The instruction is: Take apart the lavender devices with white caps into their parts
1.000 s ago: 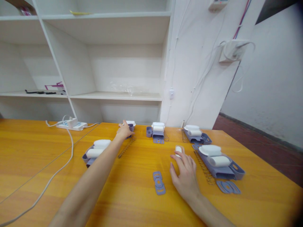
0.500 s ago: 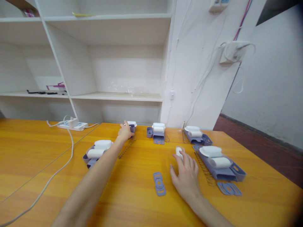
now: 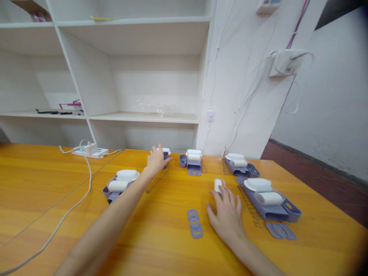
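My left hand [image 3: 156, 160] reaches to the back of the table, fingers spread, beside a set of blue-grey parts [image 3: 166, 155] with a white piece [image 3: 163, 150] on top. The hand partly hides this set, and a coiled wire spring [image 3: 156, 181] lies in front of it. Nearer me, my right hand [image 3: 228, 214] is low over the table, its fingers apart. Its fingertips are at the near end of a small white rounded piece [image 3: 217, 184]; whether they press on it I cannot tell. Left of that hand lies a flat blue-grey plate [image 3: 195, 223] with cut-outs.
Similar sets of blue-grey housings with white rollers stand at left [image 3: 119, 186], back centre [image 3: 194, 161], back right [image 3: 237, 163] and right [image 3: 266, 199]. A power strip [image 3: 90, 151] and its white cable [image 3: 69, 214] lie on the left. White shelves [image 3: 143, 117] rise behind the table.
My left hand has shifted slightly right and up, its fingers more spread beside the back set. My right hand has barely moved. The whole view has slid a little.
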`<action>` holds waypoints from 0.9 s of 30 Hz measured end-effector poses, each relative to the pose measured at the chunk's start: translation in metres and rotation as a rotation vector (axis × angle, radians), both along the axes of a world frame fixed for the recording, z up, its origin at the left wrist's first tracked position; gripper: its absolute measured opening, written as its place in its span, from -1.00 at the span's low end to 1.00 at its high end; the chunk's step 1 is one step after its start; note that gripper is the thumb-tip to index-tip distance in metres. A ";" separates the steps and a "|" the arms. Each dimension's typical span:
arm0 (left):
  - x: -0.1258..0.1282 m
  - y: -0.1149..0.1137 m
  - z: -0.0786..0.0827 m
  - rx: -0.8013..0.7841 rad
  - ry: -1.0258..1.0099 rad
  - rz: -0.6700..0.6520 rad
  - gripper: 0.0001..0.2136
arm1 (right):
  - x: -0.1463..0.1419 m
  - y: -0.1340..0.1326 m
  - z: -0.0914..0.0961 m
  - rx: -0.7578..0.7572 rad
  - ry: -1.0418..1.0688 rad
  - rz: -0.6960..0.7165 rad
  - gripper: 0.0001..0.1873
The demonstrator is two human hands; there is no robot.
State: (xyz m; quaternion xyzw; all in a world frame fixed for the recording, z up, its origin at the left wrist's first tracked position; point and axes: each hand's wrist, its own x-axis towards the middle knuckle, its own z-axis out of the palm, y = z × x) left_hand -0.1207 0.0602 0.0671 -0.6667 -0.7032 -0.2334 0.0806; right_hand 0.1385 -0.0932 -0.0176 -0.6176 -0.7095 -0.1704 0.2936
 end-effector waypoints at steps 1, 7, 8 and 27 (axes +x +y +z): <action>0.005 -0.006 0.004 0.029 0.021 -0.074 -0.24 | 0.000 0.000 0.001 -0.017 0.012 0.024 -0.68; 0.053 -0.063 0.011 -0.050 0.132 -0.853 -0.41 | -0.004 -0.004 0.007 -0.174 0.168 0.319 -0.53; 0.062 -0.072 0.009 -0.062 0.146 -0.949 -0.37 | -0.006 -0.006 0.008 -0.194 0.196 0.369 -0.49; 0.036 -0.039 0.003 0.026 0.116 -0.432 -0.58 | -0.009 -0.012 0.019 -0.224 0.171 0.491 -0.58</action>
